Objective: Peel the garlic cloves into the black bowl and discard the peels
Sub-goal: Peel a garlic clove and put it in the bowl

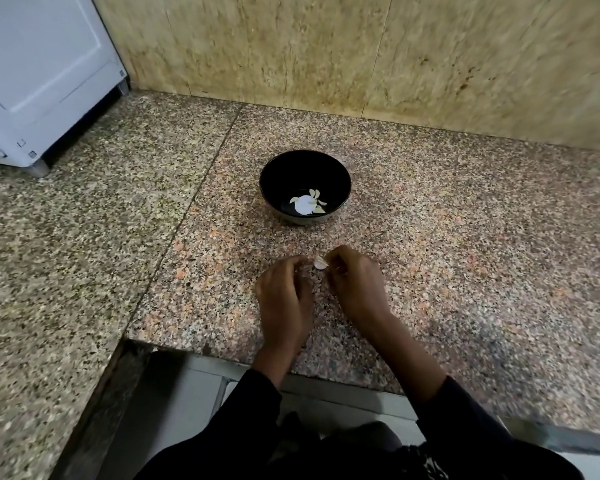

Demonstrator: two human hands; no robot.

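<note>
A black bowl (305, 174) stands on the granite counter, with several peeled garlic cloves (315, 199) lying around a bright spot at its bottom. In front of it, nearer to me, a pale garlic clove (320, 262) shows between my two hands. My right hand (355, 285) pinches the clove with curled fingers. My left hand (284, 292) has its fingers curled right beside the clove; whether they touch it is hidden. Both hands hover just above the counter, a short way in front of the bowl.
The speckled granite counter (447, 254) runs to a beige stone wall (326, 46) behind. A white appliance (39, 74) stands at the back left. The counter's front edge (222, 351) steps around a corner on the left, with pale floor below.
</note>
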